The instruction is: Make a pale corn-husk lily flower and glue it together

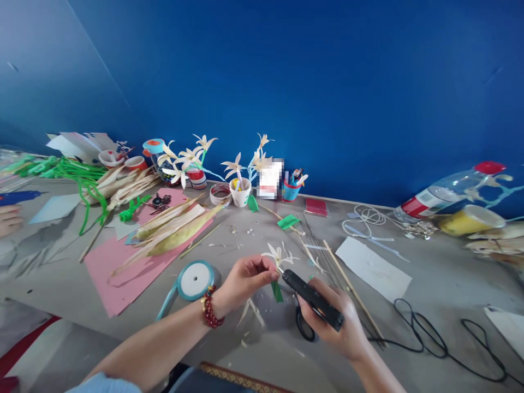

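My left hand, with a dark red bead bracelet on the wrist, pinches a small cream husk flower by its base. A green strip hangs just below those fingertips. My right hand is wrapped round a black glue gun. Its nozzle points up and left, at the flower's base beside my left fingers; whether it touches cannot be made out. Under the right hand lies a black loop, apparently a scissors handle. A roll of light blue ribbon is left of my left hand.
Husks lie on pink paper to the left. Finished flowers stand in a white cup by the blue wall. A black cord winds across the right side, near a white sheet. Another person's hand is at far left.
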Available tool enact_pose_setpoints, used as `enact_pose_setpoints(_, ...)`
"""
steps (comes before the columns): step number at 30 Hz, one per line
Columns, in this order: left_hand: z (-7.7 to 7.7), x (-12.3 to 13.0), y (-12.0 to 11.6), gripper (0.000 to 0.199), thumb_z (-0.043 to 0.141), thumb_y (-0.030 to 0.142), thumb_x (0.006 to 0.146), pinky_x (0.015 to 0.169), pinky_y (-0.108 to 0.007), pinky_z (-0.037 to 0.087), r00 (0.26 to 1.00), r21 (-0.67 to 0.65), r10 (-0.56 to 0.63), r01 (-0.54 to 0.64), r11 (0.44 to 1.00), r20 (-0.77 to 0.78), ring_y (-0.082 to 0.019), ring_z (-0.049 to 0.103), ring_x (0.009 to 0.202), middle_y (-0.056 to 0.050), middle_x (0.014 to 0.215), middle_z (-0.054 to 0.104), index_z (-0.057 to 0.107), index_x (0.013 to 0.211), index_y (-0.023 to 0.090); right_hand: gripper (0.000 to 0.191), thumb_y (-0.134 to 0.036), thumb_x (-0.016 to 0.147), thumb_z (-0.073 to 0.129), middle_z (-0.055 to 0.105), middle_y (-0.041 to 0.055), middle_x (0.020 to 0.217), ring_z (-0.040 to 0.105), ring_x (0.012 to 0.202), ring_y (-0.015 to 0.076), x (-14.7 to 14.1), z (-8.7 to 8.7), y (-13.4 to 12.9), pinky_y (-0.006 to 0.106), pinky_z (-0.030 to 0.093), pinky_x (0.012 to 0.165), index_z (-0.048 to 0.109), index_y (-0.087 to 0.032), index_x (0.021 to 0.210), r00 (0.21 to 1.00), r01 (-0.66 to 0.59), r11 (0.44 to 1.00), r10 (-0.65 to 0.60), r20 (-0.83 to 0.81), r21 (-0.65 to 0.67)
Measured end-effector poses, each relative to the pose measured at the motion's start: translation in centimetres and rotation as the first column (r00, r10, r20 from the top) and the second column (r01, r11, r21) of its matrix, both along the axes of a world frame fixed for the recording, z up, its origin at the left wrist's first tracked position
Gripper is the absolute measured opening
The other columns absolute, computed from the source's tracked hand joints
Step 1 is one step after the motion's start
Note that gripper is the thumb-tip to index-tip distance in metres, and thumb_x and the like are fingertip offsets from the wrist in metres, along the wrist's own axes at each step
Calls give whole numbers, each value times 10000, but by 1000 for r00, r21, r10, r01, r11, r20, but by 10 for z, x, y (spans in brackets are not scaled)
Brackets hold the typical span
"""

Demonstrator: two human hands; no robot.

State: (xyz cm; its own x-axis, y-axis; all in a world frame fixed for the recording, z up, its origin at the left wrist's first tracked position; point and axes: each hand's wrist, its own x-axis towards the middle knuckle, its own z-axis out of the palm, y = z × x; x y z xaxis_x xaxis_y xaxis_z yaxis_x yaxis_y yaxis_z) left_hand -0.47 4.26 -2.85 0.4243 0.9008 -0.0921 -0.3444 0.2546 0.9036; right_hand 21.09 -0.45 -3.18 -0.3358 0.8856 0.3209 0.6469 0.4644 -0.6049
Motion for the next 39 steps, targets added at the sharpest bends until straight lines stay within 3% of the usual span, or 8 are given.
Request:
enact_pose_setpoints(12,-4,0,0,285,798,370,736,648,-229,367,1000,6,-13,13,1000,25,-110,487,663,-15,701,559,653,741,124,206,-210,856,556,430,-74,553,471,455,134,0,-2,0,246,329,486,384,-250,751,1000,2,1000,-2,16,5)
enact_pose_setpoints(39,-1,0,-2,314,813,405,707,643,-234,381,1000,-6,-9,9,1000,5,-119,508,650,-18,691,569,663,723,129,208,-213,843,541,432,-68,534,456,451,132,-1,1,0,244,324,480,379,-250,718,999,-1,1000,1,38,23)
